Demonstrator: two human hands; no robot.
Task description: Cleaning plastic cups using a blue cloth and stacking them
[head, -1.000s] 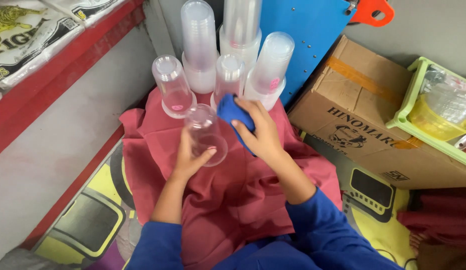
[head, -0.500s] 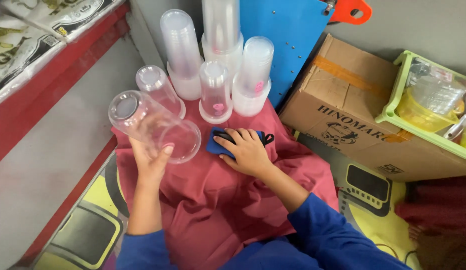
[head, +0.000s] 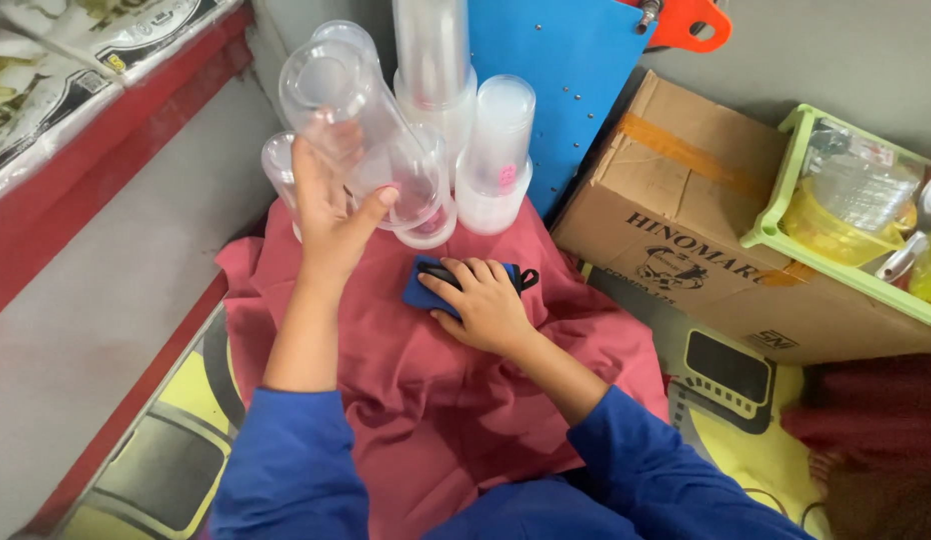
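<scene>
One clear plastic jar (head: 361, 140) is up in your left hand (head: 331, 215), gripped round its side, tilted, above the red cloth (head: 406, 400) | right hand (head: 486, 305) lies flat, fingers loosely spread, on the blue wiping pad (head: 426, 290) | behind, several more clear upturned jars (head: 496, 155) wait | wiping looks underway, not finished.

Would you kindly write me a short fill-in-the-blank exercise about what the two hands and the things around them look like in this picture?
1. The left hand holds up a clear plastic ____.
2. The right hand rests on a small ____ pad lying on the cloth.
3. The cloth spread under both hands is ____ in colour.
4. The cardboard box stands to the ____ of the stacked cups.

Missing words: cup; blue; red; right
</scene>
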